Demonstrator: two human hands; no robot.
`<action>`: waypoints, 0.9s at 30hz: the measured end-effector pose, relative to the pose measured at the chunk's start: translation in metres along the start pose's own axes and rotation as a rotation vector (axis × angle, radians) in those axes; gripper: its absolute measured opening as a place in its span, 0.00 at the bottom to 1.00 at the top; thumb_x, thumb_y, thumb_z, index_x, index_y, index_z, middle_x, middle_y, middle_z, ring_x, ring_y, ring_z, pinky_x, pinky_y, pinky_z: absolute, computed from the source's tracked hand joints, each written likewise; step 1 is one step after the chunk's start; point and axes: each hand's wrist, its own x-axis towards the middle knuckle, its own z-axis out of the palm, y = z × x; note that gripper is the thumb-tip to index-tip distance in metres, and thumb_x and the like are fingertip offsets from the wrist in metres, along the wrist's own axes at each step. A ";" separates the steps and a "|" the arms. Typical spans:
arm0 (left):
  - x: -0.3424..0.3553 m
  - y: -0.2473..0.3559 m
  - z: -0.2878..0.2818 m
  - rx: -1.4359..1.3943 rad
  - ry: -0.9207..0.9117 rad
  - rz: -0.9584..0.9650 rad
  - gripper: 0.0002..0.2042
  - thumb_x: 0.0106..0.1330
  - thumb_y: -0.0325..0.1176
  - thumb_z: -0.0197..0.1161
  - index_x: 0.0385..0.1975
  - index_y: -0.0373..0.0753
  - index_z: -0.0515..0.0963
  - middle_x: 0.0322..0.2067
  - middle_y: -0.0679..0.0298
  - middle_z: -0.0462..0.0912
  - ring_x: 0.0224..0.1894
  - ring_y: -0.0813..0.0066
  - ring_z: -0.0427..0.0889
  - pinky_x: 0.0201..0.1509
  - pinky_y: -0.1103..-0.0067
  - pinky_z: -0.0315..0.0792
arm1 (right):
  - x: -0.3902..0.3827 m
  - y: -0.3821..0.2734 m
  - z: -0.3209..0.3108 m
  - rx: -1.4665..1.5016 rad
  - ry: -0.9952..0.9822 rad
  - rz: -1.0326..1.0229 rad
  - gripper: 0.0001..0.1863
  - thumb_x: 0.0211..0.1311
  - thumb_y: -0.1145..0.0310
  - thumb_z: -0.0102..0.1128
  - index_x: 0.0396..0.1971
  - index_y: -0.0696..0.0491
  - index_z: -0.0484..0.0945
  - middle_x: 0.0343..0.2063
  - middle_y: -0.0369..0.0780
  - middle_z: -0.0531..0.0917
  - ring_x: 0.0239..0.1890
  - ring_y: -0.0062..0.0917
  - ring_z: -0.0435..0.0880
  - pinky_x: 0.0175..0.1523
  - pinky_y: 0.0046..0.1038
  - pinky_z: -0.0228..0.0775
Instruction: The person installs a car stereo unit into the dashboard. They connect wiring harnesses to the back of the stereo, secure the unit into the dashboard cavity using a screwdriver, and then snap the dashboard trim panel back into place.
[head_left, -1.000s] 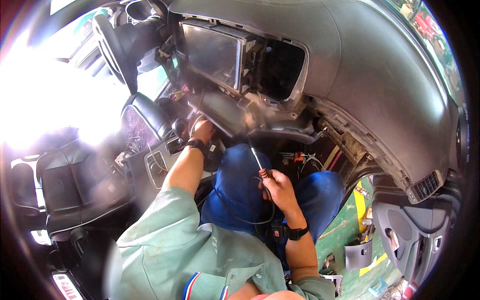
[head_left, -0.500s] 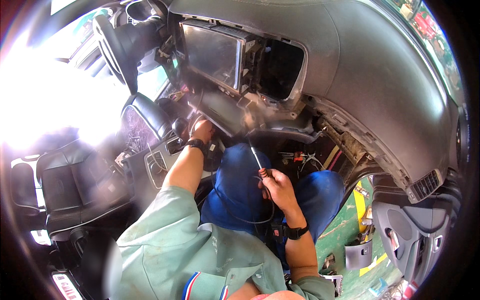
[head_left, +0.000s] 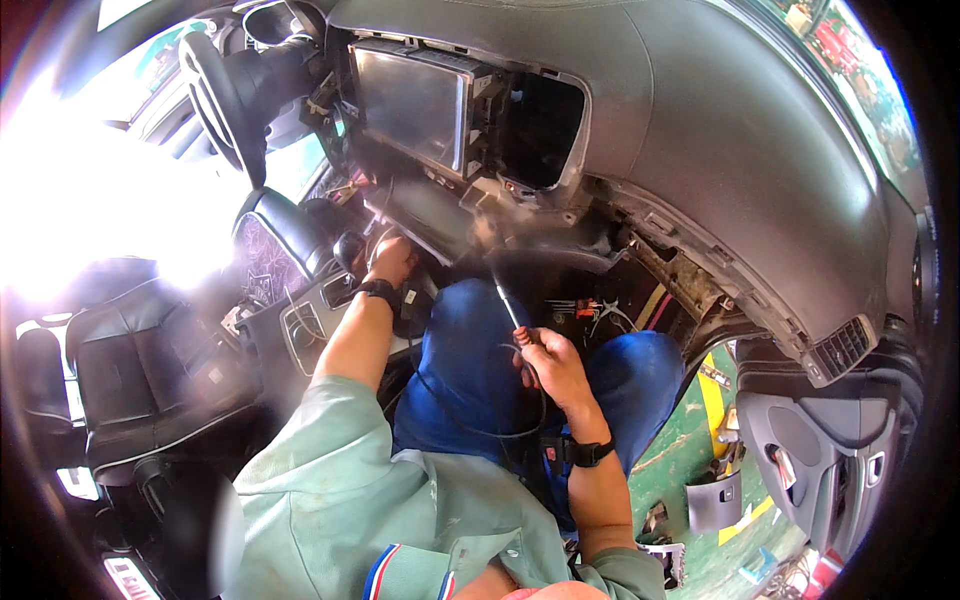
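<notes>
Hands (head_left: 553, 368) apart: right (head_left: 556, 372) gripping metal rod (head_left: 507, 302), left (head_left: 391, 260) near unreadable white label (head_left: 410, 297).

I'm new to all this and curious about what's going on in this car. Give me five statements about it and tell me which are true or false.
1. The right hand grips a slim tool. True.
2. The left hand is on the steering wheel. False: it is low down, beside a dark round knob.
3. The dashboard screen sits left of a dark opening. True.
4. The seat at the picture's left is white all over. False: it is mostly black.
5. The person's trousers are blue. True.
</notes>
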 end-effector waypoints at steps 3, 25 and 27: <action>-0.011 0.032 0.017 -0.379 -0.016 -0.139 0.06 0.64 0.30 0.57 0.31 0.34 0.78 0.26 0.57 0.81 0.26 0.64 0.81 0.22 0.71 0.71 | -0.004 0.003 -0.011 0.033 0.049 0.001 0.14 0.69 0.63 0.52 0.43 0.59 0.75 0.24 0.37 0.80 0.16 0.17 0.74 0.21 0.19 0.65; -0.337 0.227 0.073 -0.071 -0.174 0.787 0.07 0.61 0.28 0.62 0.36 0.34 0.78 0.33 0.52 0.81 0.39 0.54 0.82 0.42 0.69 0.76 | -0.035 0.029 -0.044 0.356 0.359 -0.039 0.10 0.66 0.64 0.59 0.38 0.56 0.79 0.29 0.37 0.82 0.24 0.18 0.79 0.26 0.20 0.70; -0.343 0.232 0.090 -0.056 -0.191 0.834 0.08 0.60 0.29 0.62 0.36 0.34 0.78 0.35 0.51 0.81 0.40 0.50 0.81 0.43 0.67 0.76 | -0.028 0.042 -0.046 0.310 0.378 -0.111 0.10 0.66 0.65 0.59 0.38 0.56 0.79 0.27 0.36 0.81 0.23 0.18 0.79 0.25 0.19 0.69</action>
